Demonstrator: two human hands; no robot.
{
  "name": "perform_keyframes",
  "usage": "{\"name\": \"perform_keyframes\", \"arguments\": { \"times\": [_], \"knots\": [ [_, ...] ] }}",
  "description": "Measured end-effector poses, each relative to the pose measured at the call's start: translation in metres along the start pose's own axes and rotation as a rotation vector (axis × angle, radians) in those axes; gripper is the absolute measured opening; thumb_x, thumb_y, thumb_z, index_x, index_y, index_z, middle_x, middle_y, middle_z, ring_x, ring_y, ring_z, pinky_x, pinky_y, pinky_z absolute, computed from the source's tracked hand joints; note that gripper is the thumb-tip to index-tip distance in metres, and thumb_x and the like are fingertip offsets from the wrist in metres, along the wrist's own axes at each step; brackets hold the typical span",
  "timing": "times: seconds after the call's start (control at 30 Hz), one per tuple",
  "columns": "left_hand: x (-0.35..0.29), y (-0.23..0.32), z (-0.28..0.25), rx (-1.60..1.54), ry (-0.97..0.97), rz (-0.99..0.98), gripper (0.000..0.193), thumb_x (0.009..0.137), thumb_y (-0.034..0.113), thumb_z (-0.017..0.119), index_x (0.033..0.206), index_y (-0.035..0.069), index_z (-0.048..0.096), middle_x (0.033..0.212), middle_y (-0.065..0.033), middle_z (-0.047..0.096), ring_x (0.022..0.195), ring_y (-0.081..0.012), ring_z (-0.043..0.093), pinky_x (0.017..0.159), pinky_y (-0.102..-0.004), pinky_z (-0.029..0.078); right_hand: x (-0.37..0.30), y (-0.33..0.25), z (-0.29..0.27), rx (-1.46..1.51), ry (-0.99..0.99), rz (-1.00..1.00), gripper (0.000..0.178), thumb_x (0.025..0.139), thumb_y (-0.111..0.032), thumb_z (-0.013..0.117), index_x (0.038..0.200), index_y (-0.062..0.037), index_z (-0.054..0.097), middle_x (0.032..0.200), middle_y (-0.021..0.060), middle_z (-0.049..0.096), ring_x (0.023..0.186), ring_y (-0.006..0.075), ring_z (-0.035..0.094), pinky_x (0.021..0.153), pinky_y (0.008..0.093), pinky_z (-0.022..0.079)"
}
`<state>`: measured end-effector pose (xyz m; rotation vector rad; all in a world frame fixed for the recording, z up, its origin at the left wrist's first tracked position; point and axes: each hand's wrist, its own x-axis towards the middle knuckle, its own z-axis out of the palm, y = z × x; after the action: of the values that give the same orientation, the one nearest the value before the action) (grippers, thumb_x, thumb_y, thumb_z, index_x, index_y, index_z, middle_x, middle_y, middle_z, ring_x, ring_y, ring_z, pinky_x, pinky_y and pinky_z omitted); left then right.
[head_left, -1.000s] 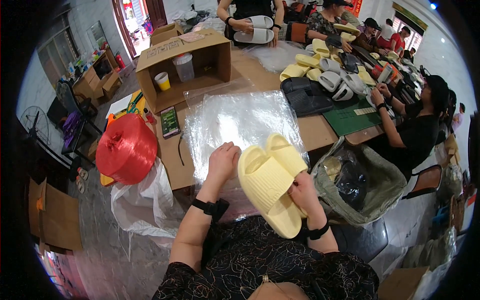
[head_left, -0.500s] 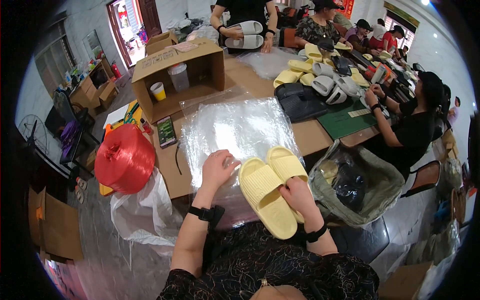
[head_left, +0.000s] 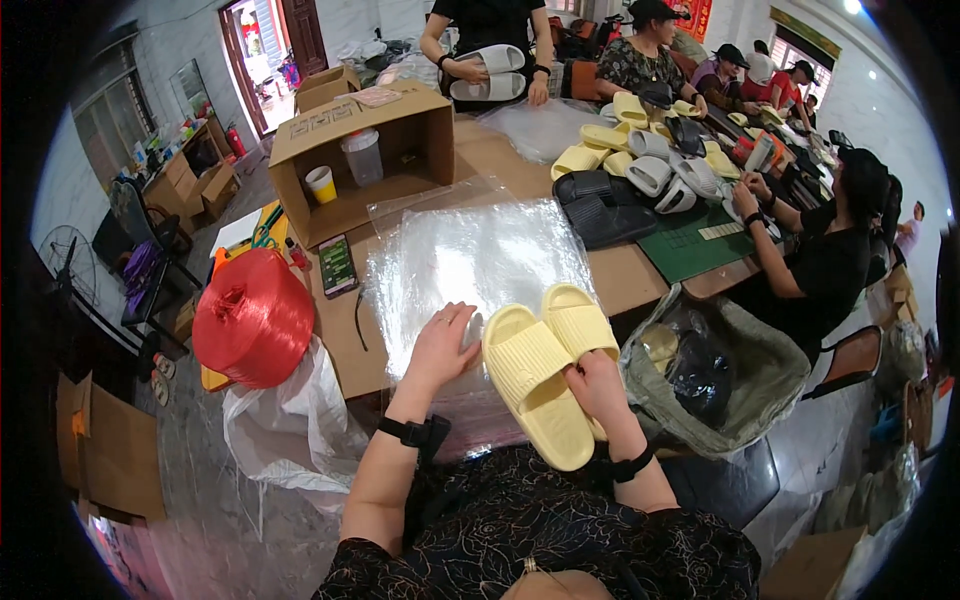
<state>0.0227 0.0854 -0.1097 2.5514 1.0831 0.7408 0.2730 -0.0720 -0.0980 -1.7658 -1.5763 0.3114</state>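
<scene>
Twine, wound into a fat red roll (head_left: 252,318), sits at the left end of the counter (head_left: 345,365), and a white sack (head_left: 290,410) sags just below it. Behind the roll lie green-handled scissors (head_left: 267,228). Next comes a phone (head_left: 338,264) with its screen lit, near an open cardboard box (head_left: 410,112) turned on its side; inside stand a yellow-and-white cup (head_left: 321,184) and a clear tub (head_left: 362,157). A thin black strap (head_left: 360,322) lies by a stack of clear plastic bags (head_left: 480,240).

The left hand (head_left: 443,345) is over that stack, its fingers loosely spread and grasping nothing (whether they touch the plastic, I cannot tell). Across the counter, a co-worker's hand (head_left: 468,70) holds grey slippers (head_left: 487,75). Just right of the left hand, a pair of yellow slippers (head_left: 530,360) is held up side by side, tilted, toes away from the person, over the near edge of the bags. The right hand (head_left: 598,388) has its fingers clenched on the pair, gripping where the two meet.

Farther right, black slippers (head_left: 603,210) lie beside a green mat (head_left: 690,240), and a cloth-lined bin (head_left: 735,430) stands below them.
</scene>
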Motion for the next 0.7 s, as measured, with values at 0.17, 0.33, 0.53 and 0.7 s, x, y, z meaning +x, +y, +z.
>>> {"name": "perform_keyframes", "arguments": {
  "times": [0.17,0.33,0.53,0.7],
  "knots": [
    [0.001,-0.001,0.006,-0.019,0.091,0.020,0.036,0.094,0.017,0.059,0.129,0.009,0.060,0.131,-0.0187,0.061,0.122,-0.0387,0.056,0.103,-0.0449,0.047,-0.001,0.005,0.002,-0.040,-0.042,0.014,0.025,0.087,-0.020,0.067,0.087,0.0052,0.064,0.086,0.0252,0.062,0.079,0.0431,0.063,0.072,0.0498,0.051],
    [0.005,0.015,-0.006,-0.181,0.134,-0.074,0.036,0.099,0.019,0.053,0.134,0.012,0.060,0.136,-0.0168,0.059,0.126,-0.0387,0.054,0.107,-0.0449,0.043,-0.002,-0.008,0.001,-0.006,-0.048,-0.111,0.024,0.087,-0.020,0.067,0.083,0.0040,0.064,0.084,0.0254,0.062,0.078,0.0434,0.062,0.071,0.0506,0.050],
    [0.004,0.040,-0.020,-0.050,-0.017,0.111,0.040,0.104,0.025,0.044,0.142,0.017,0.054,0.155,-0.0104,0.043,0.148,-0.0330,0.030,0.122,-0.0552,0.016,0.010,-0.015,0.008,-0.079,-0.078,-0.144,0.024,0.088,-0.020,0.066,0.080,0.0029,0.061,0.082,0.0252,0.061,0.077,0.0439,0.061,0.070,0.0520,0.050],
    [-0.001,0.049,-0.029,-0.092,-0.062,0.244,0.041,0.103,0.023,0.046,0.142,0.017,0.054,0.153,-0.0070,0.046,0.147,-0.0321,0.032,0.122,-0.0529,0.016,0.032,-0.030,0.010,-0.109,-0.090,-0.132,0.026,0.089,-0.021,0.065,0.082,0.0042,0.061,0.084,0.0271,0.061,0.078,0.0452,0.061,0.072,0.0521,0.049]
  ]
}}
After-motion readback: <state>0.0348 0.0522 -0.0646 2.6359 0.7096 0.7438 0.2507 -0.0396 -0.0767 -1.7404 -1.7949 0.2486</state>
